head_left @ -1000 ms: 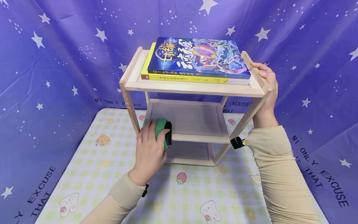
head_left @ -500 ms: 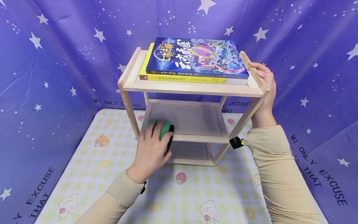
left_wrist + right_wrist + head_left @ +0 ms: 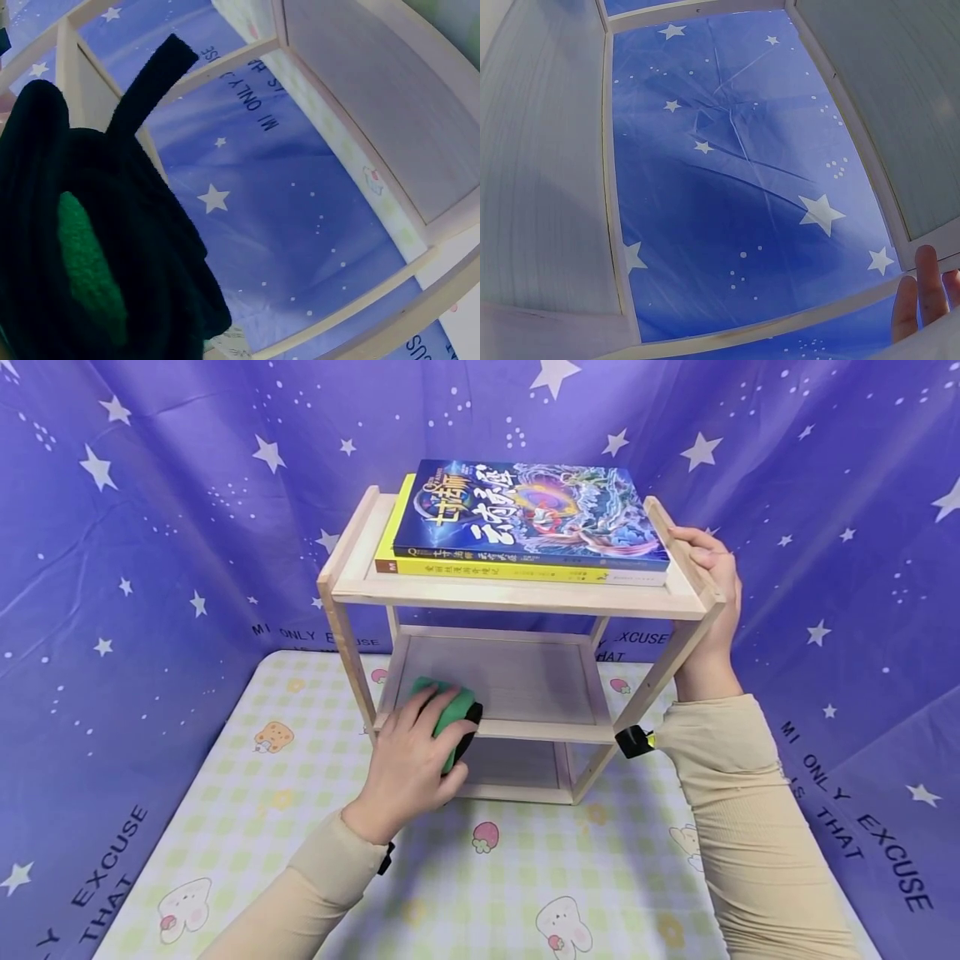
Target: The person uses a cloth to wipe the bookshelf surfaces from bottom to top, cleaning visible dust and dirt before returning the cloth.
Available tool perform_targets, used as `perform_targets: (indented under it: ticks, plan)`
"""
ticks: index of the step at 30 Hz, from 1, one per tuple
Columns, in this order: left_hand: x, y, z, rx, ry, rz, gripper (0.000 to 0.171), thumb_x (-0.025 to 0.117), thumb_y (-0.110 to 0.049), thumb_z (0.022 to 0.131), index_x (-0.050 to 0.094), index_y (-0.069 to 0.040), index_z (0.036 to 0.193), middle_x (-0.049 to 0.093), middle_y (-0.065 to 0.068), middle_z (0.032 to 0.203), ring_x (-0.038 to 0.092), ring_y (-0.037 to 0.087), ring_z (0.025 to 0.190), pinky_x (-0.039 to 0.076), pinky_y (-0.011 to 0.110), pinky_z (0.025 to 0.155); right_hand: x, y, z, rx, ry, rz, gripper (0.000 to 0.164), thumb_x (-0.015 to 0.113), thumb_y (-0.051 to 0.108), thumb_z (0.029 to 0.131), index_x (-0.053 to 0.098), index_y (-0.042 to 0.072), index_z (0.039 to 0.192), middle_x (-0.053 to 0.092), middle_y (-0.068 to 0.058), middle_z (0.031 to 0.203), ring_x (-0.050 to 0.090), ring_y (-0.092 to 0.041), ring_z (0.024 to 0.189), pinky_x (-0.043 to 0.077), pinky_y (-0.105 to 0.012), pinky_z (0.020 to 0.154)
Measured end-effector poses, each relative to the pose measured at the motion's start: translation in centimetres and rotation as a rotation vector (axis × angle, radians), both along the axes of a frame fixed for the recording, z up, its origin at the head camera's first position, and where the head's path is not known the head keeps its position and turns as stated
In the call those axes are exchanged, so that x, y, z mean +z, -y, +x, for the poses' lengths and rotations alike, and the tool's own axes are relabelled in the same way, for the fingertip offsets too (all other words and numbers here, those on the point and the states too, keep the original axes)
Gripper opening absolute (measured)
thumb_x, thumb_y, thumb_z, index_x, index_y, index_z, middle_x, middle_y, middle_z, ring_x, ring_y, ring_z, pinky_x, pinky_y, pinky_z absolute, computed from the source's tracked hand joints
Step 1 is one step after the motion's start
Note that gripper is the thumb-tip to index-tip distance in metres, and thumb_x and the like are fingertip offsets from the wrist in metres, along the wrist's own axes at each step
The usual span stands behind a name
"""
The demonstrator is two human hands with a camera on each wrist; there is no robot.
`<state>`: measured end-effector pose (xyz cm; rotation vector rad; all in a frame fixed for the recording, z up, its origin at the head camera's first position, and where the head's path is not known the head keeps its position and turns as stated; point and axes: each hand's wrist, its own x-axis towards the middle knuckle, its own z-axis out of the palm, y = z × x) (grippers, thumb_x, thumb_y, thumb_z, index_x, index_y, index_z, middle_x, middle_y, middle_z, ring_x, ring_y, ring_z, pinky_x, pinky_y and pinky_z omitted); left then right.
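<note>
My left hand (image 3: pixel 411 758) grips a folded cloth (image 3: pixel 459 717), green on one side and black on the other, at the front left of the middle shelf (image 3: pixel 517 681). Close up in the left wrist view, the plush black cloth (image 3: pixel 142 225) shows a patch of green and a strip sticking out. My right hand (image 3: pixel 712 602) holds the upper right side of the light wooden rack (image 3: pixel 517 596), fingers hooked over its top rail. In the right wrist view, some fingertips (image 3: pixel 930 281) appear at the rack's edge.
A blue illustrated book (image 3: pixel 570 514) lies on a yellow book (image 3: pixel 480 567) on the rack's top shelf. The lower shelf (image 3: pixel 517 764) sits under the middle one. A checkered cloth (image 3: pixel 300 860) covers the table, and a purple star curtain (image 3: pixel 187 485) hangs behind.
My left hand and the cloth have slid a little to the right along the middle shelf. My right hand keeps its hold on the rack.
</note>
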<state>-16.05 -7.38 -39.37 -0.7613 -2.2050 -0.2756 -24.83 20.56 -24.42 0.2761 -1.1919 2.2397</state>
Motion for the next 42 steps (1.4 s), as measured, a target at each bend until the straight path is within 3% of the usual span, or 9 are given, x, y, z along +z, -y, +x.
perform_targets:
  ticks: [9, 24, 30, 36, 42]
  plan:
    - [-0.1, -0.2, -0.3, -0.051, -0.030, 0.004, 0.033, 0.072, -0.019, 0.070, 0.070, -0.020, 0.103, 0.064, 0.014, 0.129, 0.058, 0.036, 0.119, 0.053, 0.050, 0.091, 0.0, 0.0, 0.0, -0.001, -0.006, 0.002, 0.044, 0.030, 0.000, 0.097, 0.073, 0.000, 0.086, 0.062, -0.015, 0.102, 0.057, -0.018, 0.091, 0.050, -0.020, 0.079]
    - [0.1, -0.5, 0.2, -0.151, -0.130, 0.114, 0.030, 0.074, -0.010, 0.067, 0.070, -0.019, 0.096, 0.067, 0.011, 0.123, 0.060, 0.034, 0.109, 0.053, 0.048, 0.082, -0.1, 0.0, 0.2, -0.044, 0.017, 0.070, 0.042, 0.034, 0.004, 0.096, 0.075, 0.006, 0.086, 0.065, -0.010, 0.100, 0.058, -0.016, 0.094, 0.049, -0.020, 0.082]
    - [1.6, -0.4, 0.9, -0.195, -0.191, 0.181, 0.022, 0.063, -0.012, 0.073, 0.071, -0.018, 0.093, 0.068, 0.013, 0.122, 0.059, 0.036, 0.110, 0.052, 0.050, 0.083, -0.2, -0.2, 0.3, -0.047, 0.022, 0.078, 0.042, 0.034, 0.004, 0.096, 0.075, 0.007, 0.086, 0.066, -0.009, 0.100, 0.058, -0.017, 0.097, 0.049, -0.020, 0.083]
    - [3.9, -0.2, 1.6, -0.250, -0.322, 0.271, 0.019, 0.058, -0.012, 0.079, 0.071, -0.017, 0.092, 0.068, 0.018, 0.118, 0.059, 0.039, 0.107, 0.053, 0.054, 0.084, -0.3, -0.3, 0.4, -0.065, 0.039, 0.120, 0.041, 0.036, 0.007, 0.095, 0.076, 0.011, 0.088, 0.067, -0.005, 0.101, 0.057, -0.015, 0.100, 0.047, -0.020, 0.085]
    - [6.3, 0.1, 1.8, -0.273, -0.452, 0.341, 0.019, 0.059, -0.010, 0.079, 0.070, -0.015, 0.093, 0.069, 0.021, 0.114, 0.059, 0.042, 0.106, 0.052, 0.054, 0.083, -0.3, -0.3, 0.4, -0.078, 0.043, 0.132, 0.040, 0.037, 0.007, 0.095, 0.076, 0.012, 0.087, 0.068, -0.004, 0.099, 0.058, -0.014, 0.096, 0.048, -0.019, 0.082]
